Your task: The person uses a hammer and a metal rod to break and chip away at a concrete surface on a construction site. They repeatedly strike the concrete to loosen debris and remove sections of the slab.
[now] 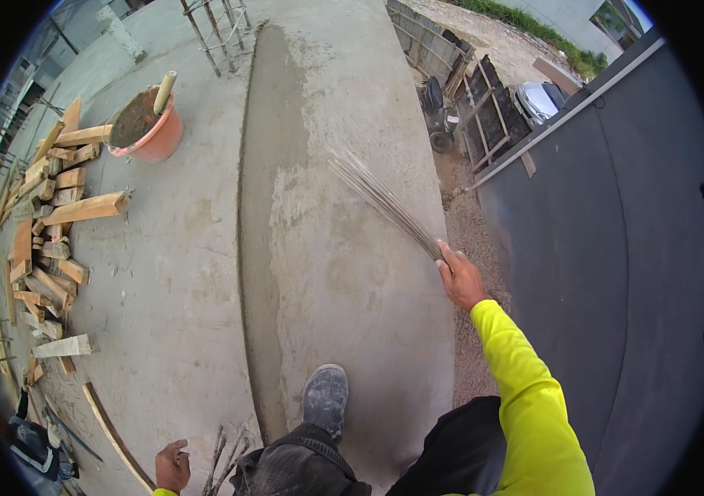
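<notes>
Right hand [459, 281] closed around the end of a bundle of thin stiff bristles [385, 201] (looks like a stick broom, blurred at the far tips), yellow sleeve behind it. The bundle fans up and away from the hand, over the concrete slab [343, 248], near the slab's right edge. Left hand [173, 465] low at the slab's near edge, fingers curled; cannot tell if it grips anything. Just beside it, a few thin rods [221, 461] stick up. A grey dusty shoe [325, 399] stands on the slab, beside the darker wet cement strip [262, 215] running down the slab's middle. On the slab's far left: orange bucket [147, 126] holding dark mix, a pale handle leaning out. Nearer than the bucket, a pile of scrap wood offcuts [50, 231] along the slab's left side. Off the slab's right edge: gravel, then a dark roof surface [616, 248].
</notes>
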Demonstrator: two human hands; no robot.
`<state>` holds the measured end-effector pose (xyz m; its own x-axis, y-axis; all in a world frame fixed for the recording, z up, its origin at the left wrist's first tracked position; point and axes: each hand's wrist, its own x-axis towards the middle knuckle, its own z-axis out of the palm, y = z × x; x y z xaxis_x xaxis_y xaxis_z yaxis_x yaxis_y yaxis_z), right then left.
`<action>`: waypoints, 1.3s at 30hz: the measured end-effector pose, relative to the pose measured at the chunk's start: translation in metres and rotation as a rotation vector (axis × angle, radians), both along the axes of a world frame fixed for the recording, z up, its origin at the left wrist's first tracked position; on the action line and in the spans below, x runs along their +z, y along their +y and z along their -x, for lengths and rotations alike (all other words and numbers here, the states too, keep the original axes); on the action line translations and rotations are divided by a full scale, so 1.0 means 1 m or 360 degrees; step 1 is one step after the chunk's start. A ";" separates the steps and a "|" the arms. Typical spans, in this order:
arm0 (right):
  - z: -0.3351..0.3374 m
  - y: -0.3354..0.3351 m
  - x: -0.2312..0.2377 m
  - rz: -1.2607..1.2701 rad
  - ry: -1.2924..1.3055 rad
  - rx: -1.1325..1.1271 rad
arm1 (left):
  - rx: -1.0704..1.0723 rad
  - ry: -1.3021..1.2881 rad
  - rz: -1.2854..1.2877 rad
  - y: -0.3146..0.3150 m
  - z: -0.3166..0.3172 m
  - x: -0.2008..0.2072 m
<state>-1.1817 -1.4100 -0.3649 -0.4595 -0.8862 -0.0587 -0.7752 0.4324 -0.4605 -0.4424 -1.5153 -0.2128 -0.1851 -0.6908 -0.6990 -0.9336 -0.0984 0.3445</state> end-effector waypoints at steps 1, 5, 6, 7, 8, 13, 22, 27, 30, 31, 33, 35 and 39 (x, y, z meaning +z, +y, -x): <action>-0.021 -0.008 -0.001 -0.0115 0.0018 0.0279 | -0.0289 0.0156 0.0433 -0.031 0.021 -0.014; -0.031 -0.061 -0.017 -0.0408 0.0108 0.0765 | -0.0805 0.0158 0.0816 -0.162 0.138 -0.088; -0.008 -0.071 -0.018 -0.0493 0.0008 0.0567 | -0.0806 0.0195 0.0895 -0.189 0.171 -0.108; 0.012 -0.078 -0.021 -0.0450 0.0036 0.0223 | -0.0733 0.0198 0.0955 -0.213 0.203 -0.126; 0.037 -0.085 -0.019 -0.0298 0.0121 -0.0134 | -0.0635 0.0186 0.0968 -0.237 0.234 -0.141; 0.116 -0.078 0.052 0.0255 0.0150 -0.0596 | 0.0328 0.0003 0.0460 -0.301 0.333 -0.189; 0.046 -0.075 0.159 -0.0842 0.0057 0.1192 | 0.0238 -0.0394 0.0168 -0.307 0.353 -0.198; 0.045 -0.164 0.077 -0.0670 -0.0159 0.1207 | 0.0314 -0.0349 0.0125 -0.307 0.353 -0.198; 0.083 -0.216 0.013 -0.0721 -0.0054 0.1112 | 0.0302 -0.0313 0.0189 -0.304 0.346 -0.203; 0.104 -0.226 -0.006 -0.0687 -0.0042 0.1006 | 0.0298 -0.0330 0.0172 -0.304 0.344 -0.205; 0.151 -0.238 -0.032 -0.0451 0.0010 0.0656 | 0.0275 -0.0346 0.0176 -0.304 0.342 -0.206; 0.201 -0.243 -0.039 -0.0177 0.0083 0.0205 | 0.0286 -0.0374 0.0170 -0.304 0.344 -0.205; 0.231 -0.238 -0.019 0.0289 0.0034 -0.0644 | 0.0311 -0.0501 0.0179 -0.307 0.356 -0.201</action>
<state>-1.4125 -1.6478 -0.3842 -0.7711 -0.6297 0.0945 -0.5702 0.6168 -0.5426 -0.7983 -1.8228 -0.4140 0.1690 -0.7675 -0.6184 -0.9628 -0.2628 0.0630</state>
